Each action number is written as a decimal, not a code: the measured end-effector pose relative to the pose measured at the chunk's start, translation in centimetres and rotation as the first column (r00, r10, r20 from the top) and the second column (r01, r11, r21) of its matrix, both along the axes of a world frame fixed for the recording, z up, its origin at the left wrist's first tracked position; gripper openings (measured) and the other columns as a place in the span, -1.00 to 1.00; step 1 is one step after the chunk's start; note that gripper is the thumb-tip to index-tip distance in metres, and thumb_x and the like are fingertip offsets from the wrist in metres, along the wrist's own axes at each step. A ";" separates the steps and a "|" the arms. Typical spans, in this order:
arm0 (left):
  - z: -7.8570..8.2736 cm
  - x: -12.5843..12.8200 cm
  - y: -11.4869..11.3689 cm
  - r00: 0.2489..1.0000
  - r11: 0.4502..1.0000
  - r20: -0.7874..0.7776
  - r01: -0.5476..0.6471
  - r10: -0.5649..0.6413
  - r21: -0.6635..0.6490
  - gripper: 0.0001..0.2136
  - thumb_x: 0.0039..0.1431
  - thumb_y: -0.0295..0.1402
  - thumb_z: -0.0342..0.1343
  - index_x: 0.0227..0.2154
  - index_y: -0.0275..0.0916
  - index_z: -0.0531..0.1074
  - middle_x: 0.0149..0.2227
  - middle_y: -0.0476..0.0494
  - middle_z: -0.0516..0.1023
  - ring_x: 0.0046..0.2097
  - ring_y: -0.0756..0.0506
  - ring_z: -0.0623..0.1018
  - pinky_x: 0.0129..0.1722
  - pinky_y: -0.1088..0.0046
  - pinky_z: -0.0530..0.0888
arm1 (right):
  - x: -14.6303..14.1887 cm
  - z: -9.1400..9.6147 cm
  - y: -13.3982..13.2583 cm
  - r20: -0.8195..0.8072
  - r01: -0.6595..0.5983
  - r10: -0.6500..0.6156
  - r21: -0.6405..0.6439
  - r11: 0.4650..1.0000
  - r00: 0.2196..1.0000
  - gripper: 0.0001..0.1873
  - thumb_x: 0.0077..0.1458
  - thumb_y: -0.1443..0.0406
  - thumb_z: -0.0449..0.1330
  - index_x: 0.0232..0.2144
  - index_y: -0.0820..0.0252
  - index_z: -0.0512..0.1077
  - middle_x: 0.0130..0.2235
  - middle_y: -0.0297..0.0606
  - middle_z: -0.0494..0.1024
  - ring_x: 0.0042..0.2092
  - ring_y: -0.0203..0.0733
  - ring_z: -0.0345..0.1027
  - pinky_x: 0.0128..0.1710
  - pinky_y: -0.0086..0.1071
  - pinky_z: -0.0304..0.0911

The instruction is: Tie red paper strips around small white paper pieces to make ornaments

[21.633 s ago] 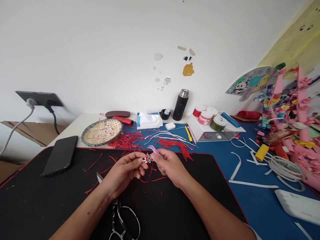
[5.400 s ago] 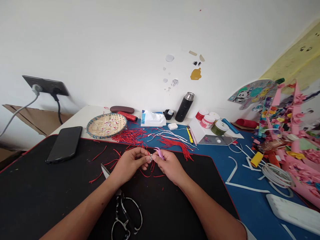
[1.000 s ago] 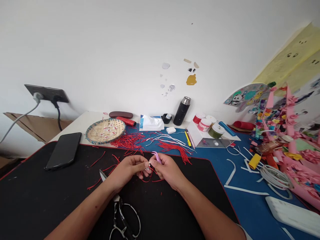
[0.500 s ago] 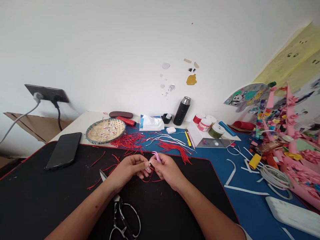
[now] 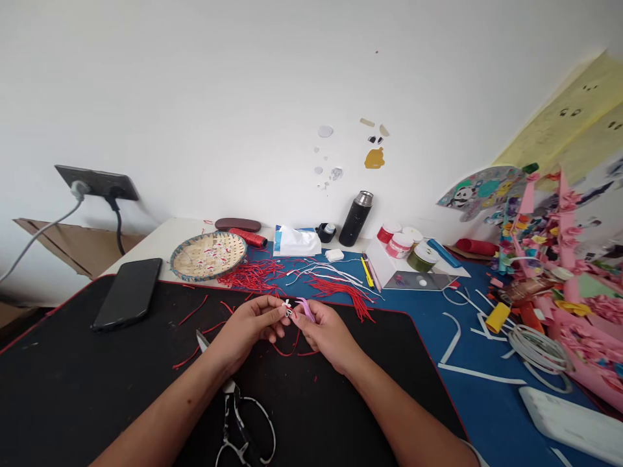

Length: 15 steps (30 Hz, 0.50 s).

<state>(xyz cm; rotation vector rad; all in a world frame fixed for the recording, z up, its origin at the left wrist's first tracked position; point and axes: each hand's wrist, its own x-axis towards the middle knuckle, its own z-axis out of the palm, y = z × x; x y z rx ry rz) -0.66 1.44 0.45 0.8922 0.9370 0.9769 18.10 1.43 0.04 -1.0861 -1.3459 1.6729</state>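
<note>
Over the black mat (image 5: 311, 415), my left hand (image 5: 257, 319) pinches a small white looped cord knot (image 5: 287, 309) between thumb and fingers. My right hand (image 5: 325, 332) is closed round purple curved tweezers (image 5: 306, 308), and its thumb and finger also meet at the knot. A touch of red shows beside the white loops; the fingers hide part of the piece. Scissors (image 5: 241, 421) lie partly under my left forearm. Loose red cords (image 5: 287, 353) lie on the mat beneath and around my hands.
A woven basket (image 5: 178, 259) with small red and white pieces stands at the back left, near a phone (image 5: 127, 295). Red cord bundles (image 5: 253, 275), a tissue pack (image 5: 296, 241), a black flask (image 5: 356, 219) and spools on a box (image 5: 399, 280) line the back. Paper crafts (image 5: 584, 324) crowd the right.
The white knot has turned so its loops stand up higher above my fingertips. Both hands stay close together, with small finger shifts; the view has moved slightly.
</note>
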 end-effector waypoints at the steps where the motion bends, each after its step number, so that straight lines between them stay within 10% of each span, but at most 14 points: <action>1: 0.0 0.0 0.0 1.000 1.000 0.001 0.005 -0.005 -0.001 -0.65 -0.06 -0.12 0.48 -0.38 -0.27 0.54 -0.39 -0.10 0.62 -0.46 -0.01 0.51 -0.49 0.51 0.38 | 0.0 -0.1 0.0 0.001 0.000 0.000 0.005 1.000 1.000 -0.57 0.15 -0.05 0.32 -0.29 0.18 0.38 -0.60 -0.59 0.12 -0.60 -0.42 -0.17 -0.63 -0.47 -0.21; 15: 0.3 0.2 0.0 0.997 1.000 -0.072 -0.018 0.018 0.011 -0.64 -0.09 -0.08 0.47 -0.43 -0.26 0.55 -0.54 0.03 0.45 -0.52 0.01 0.39 -0.54 0.52 0.28 | 0.1 0.2 0.0 0.084 0.015 -0.017 0.028 0.999 0.996 -0.57 0.13 -0.07 0.31 -0.31 0.15 0.37 -0.60 -0.58 0.09 -0.59 -0.40 -0.17 -0.58 -0.45 -0.20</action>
